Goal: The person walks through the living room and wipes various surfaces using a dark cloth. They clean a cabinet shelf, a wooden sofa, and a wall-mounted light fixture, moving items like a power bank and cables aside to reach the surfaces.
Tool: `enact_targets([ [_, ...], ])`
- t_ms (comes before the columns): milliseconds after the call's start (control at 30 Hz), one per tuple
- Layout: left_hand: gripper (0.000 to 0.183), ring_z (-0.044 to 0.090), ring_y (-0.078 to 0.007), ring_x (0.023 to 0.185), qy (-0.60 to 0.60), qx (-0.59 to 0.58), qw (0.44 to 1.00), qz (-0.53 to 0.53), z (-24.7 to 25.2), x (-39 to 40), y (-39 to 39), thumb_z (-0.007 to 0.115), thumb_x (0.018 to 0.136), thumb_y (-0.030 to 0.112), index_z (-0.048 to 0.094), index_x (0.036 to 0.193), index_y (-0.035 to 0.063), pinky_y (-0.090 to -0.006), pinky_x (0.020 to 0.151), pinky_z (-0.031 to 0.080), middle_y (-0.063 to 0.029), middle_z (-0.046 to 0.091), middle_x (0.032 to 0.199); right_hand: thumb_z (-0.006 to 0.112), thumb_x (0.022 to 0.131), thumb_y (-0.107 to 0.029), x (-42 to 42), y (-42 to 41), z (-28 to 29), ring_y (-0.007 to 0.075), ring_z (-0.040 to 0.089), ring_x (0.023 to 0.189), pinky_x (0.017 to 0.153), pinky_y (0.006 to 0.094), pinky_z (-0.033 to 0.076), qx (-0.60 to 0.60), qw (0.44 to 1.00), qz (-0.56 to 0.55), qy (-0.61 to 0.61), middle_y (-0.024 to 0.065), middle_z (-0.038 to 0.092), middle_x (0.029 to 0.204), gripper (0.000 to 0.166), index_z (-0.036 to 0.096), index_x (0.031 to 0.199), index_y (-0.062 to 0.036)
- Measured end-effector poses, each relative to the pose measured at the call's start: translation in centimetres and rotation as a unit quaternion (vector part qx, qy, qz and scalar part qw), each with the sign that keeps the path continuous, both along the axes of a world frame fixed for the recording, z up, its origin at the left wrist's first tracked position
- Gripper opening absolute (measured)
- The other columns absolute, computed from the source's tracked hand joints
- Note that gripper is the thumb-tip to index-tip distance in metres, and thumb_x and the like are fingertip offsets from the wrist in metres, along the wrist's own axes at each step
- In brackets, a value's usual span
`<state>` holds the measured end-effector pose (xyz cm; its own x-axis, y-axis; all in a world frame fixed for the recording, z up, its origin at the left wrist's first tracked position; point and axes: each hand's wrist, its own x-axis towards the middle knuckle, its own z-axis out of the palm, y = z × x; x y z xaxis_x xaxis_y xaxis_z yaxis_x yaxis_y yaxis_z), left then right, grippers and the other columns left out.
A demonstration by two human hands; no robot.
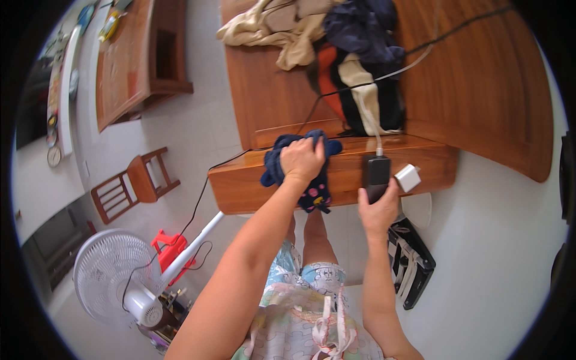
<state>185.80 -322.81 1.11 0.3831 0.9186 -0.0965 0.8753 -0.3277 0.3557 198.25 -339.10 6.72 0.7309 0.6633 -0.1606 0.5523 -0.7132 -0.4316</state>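
Note:
My left hand [302,158] grips a bunched dark blue cloth [274,164] with pink spots on its lower part, over the wide wooden armrest [238,186]. To its right, my right hand [380,209] holds a black power bank [379,173] with a white cable [379,146] plugged into its top end. A white charger plug [407,177] is beside the fingertips of my right hand; whether they grip it cannot be told. Beyond the armrest, on the wooden seat [265,90], lie beige cloth [299,42], dark navy cloth [360,27] and a black, orange and cream item [357,94].
A black cord [204,189] crosses the armrest's left end and runs down towards a white standing fan [119,274]. Near the fan is a red plastic item [171,252]. A small wooden chair [144,177] and a wooden table [123,67] stand left. A black folded frame [418,261] leans right.

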Motion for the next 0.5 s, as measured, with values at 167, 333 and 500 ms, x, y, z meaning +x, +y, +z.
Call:
enact_targets([
  [167,0.029,0.054,-0.0282,0.104,-0.121,0.039,0.988,-0.090,1.5,-3.7,-2.7,0.063,0.079,0.028,0.060,0.094,0.0030,-0.0435,0.093,0.034,-0.0121,0.060,0.108,0.076,0.074,-0.022,-0.4,0.1,1.3,0.0326,0.060,0.101,0.089,0.0391,0.046,0.051,0.983,-0.090,0.150,0.0198,0.060,0.112,0.066,0.044,0.127,-0.0020],
  [333,0.057,0.026,-0.0276,0.140,-0.063,-0.026,0.985,-0.156,2.8,-11.0,-5.4,0.061,0.081,0.040,0.051,0.134,0.0223,-0.0497,0.113,0.010,-0.0090,0.034,0.149,0.074,0.078,-0.014,-1.8,0.5,1.0,0.0227,0.056,0.105,0.093,0.0339,0.042,0.145,0.963,-0.088,0.210,0.0144,0.057,0.117,0.059,0.044,0.126,0.0034],
  [500,0.063,0.024,-0.0290,0.141,-0.008,-0.033,0.993,-0.110,4.2,-20.7,-3.0,0.065,0.076,0.039,0.051,0.134,0.0204,-0.0501,0.113,0.009,-0.0108,0.033,0.149,0.075,0.077,-0.014,-5.8,3.6,2.8,0.0191,0.056,0.102,0.092,0.0317,0.043,0.148,0.949,-0.075,0.269,0.0121,0.057,0.113,0.055,0.046,0.122,0.0027],
])
